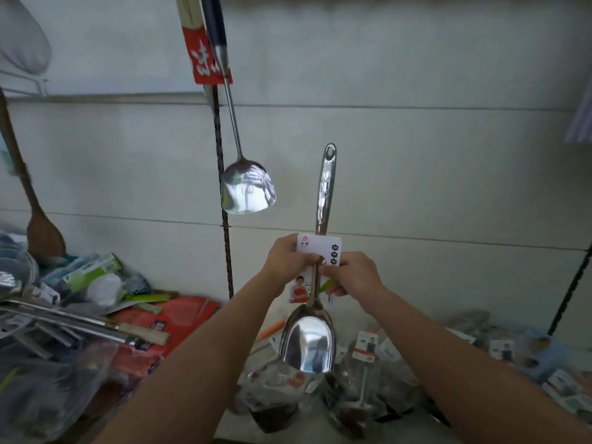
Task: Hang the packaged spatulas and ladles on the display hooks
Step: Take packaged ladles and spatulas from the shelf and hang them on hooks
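I hold a shiny steel spatula (307,341) upright in front of the white wall panel, blade down, its handle hole at the top. A white label card (320,249) wraps its shaft. My left hand (290,261) grips the card and shaft from the left. My right hand (350,272) pinches them from the right. Up and to the left, a second steel spatula (248,190) with a black handle and red card hangs from above; its hook is out of view.
A dark notched upright (224,203) runs down the wall beside the hanging spatula. A wooden spoon (38,225) hangs at far left. Packaged utensils (365,350) lie piled on the shelf below, with red packs (179,318) and steel handles to the left.
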